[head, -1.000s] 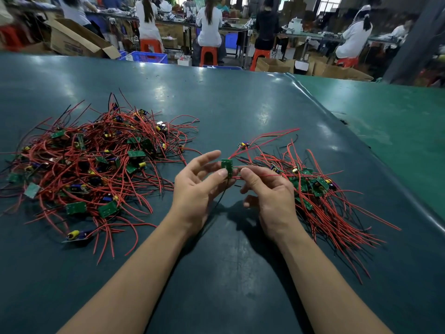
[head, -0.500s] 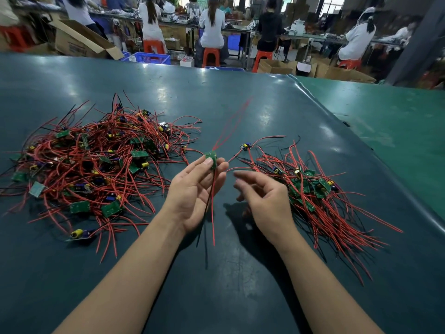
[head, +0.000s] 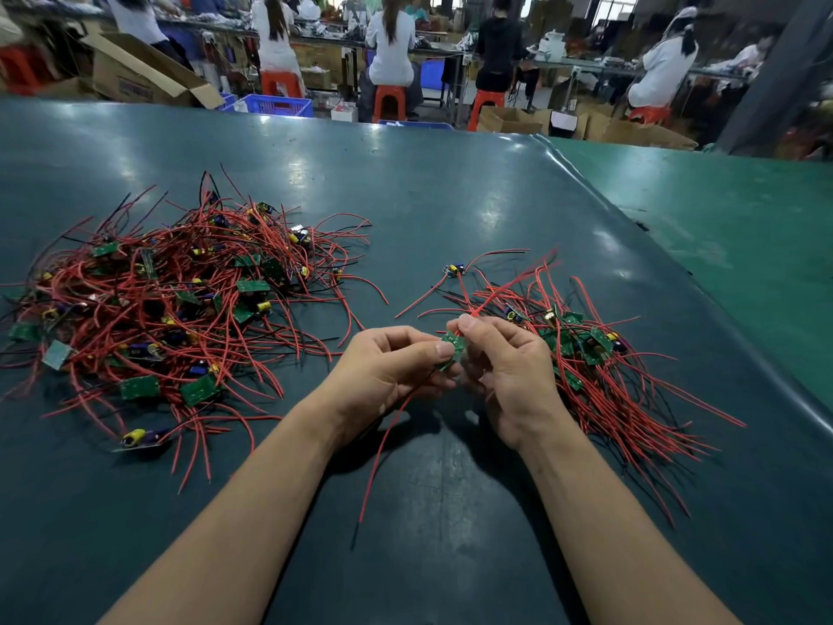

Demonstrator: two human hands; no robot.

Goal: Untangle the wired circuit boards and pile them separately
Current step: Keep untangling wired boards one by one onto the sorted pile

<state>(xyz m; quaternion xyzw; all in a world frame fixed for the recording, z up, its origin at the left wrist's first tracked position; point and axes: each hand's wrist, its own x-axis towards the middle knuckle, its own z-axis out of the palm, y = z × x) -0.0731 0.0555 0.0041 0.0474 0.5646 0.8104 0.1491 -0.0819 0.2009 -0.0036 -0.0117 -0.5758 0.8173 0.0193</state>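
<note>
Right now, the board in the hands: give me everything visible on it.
The circuit board is small, green and flat, held tilted above the dark table between both hands. The left hand pinches its lower edge, the right hand its upper end. Red wires run from it: one hangs down toward the person, others lead up to the right. Fingers hide most of its parts.

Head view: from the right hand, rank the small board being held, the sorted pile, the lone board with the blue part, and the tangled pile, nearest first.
1. Held board, between the fingers of the right hand and left hand.
2. Sorted pile, just to its right.
3. Lone board, farther up the table.
4. Tangled pile, far left.
</note>
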